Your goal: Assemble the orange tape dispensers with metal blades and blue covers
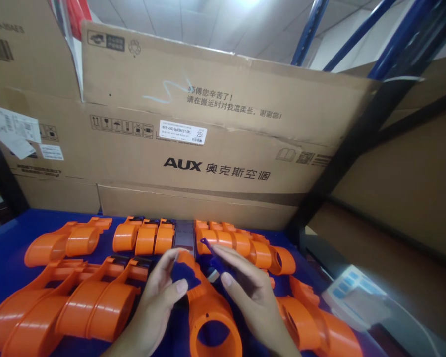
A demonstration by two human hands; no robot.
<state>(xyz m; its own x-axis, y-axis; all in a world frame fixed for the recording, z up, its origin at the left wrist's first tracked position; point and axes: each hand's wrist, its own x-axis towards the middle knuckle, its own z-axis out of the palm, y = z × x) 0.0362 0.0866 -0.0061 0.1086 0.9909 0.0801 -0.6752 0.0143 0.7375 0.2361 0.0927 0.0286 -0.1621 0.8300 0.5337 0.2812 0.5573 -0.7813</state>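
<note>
Fingers of my left hand (158,302) are closed on the narrow end of an orange ring-ended part (206,302), its ring toward me; those of my right hand (254,297) pinch a blue piece (212,254). Other orange parts (146,239) line the bench's (7,229) far edge.

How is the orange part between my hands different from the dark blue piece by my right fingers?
The orange part is bright orange; the dark blue piece is far darker. The orange part is bulky, while the dark blue piece looks small and slim. The orange part shows a round opening at its near end; none shows on the blue piece. Both are held up in hand.
</note>
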